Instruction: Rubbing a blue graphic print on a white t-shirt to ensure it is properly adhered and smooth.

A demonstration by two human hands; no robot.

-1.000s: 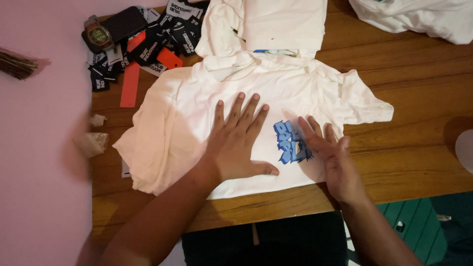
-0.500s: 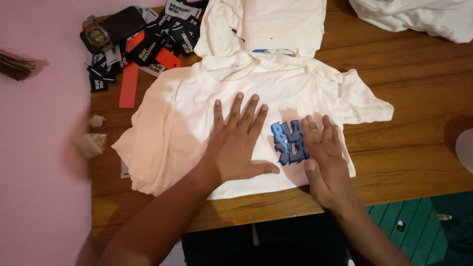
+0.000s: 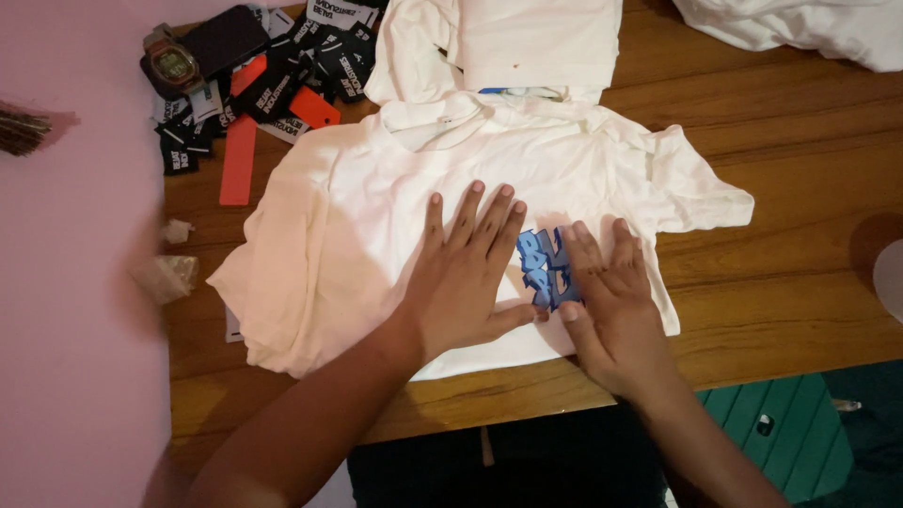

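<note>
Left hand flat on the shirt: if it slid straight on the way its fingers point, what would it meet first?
The left hand points up and slightly right across the white shirt. It would probably meet the shirt's collar first, then the folded white shirt beyond.

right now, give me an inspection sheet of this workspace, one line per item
surface: wooden table, its near edge by the person.
job's things: white shirt spread flat, with a blue print near its lower edge.
clutter: pile of black tags and orange tags at the far left corner, with a watch and a dark phone; more white shirts beyond; crumpled scraps off the left edge.
grippers: left hand flat on the shirt, fingers spread; right hand flat, partly over the print.
cables: nothing seen.
surroundings: pink surface at left, green slats lower right.
</note>
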